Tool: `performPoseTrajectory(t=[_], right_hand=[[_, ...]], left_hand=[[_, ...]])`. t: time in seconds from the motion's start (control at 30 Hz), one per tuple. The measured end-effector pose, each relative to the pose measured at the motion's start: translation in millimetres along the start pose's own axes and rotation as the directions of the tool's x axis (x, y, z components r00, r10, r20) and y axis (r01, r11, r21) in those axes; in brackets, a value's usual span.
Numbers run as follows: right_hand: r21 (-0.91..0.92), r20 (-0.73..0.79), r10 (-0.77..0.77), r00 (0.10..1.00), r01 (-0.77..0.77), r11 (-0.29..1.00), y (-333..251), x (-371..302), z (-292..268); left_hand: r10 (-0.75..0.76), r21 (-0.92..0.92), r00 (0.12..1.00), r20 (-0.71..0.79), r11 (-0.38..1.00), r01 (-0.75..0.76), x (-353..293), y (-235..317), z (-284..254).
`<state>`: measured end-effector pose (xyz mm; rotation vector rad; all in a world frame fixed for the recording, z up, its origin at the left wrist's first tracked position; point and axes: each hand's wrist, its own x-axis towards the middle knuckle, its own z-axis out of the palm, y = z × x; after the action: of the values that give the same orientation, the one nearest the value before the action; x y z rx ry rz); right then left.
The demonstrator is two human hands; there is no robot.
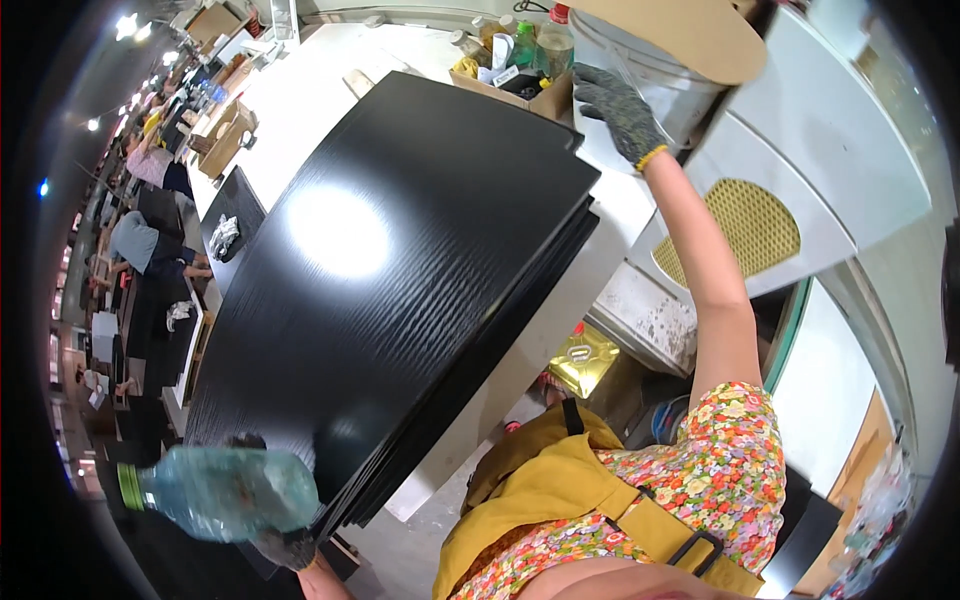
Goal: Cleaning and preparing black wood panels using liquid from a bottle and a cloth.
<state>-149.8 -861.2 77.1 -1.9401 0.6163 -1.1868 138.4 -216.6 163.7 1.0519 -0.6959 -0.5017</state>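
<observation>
At the lower left I hold a large clear greenish plastic bottle (235,492) with a green cap, lying tipped on its side in the air. My gloved left hand (285,548) is closed round it, mostly hidden behind the bottle. My right hand (618,112), in a grey glove with a yellow cuff, reaches out to the upper right with its fingers stretched and nothing in them. It is nearest to a cardboard box (553,98) of bottles and a white bucket (660,85). Between my hands lies a stack of glossy black panels (410,230) with a wood-grain surface.
A white table (305,95) bears the stack. A tan round board (690,35) covers the bucket. On the right, a white panel (725,155) has a yellow mesh patch. A gold metal can (585,360) stands below the table. Other people (145,245) work at the far left.
</observation>
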Motion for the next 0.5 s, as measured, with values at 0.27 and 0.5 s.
performPoseTrajectory(t=[0.27, 0.5], right_hand=[[-0.502, 0.089, -0.024, 0.996, 0.066, 0.862, 74, 121, 70], [-0.646, -0.108, 0.02, 0.994, -0.086, 0.759, 158, 223, 88]], left_hand=[[-0.07, 0.14, 0.932, -0.355, 0.982, 0.127, 74, -56, 59], [-0.116, -0.081, 0.988, -0.106, 0.991, 0.107, 90, -58, 57]])
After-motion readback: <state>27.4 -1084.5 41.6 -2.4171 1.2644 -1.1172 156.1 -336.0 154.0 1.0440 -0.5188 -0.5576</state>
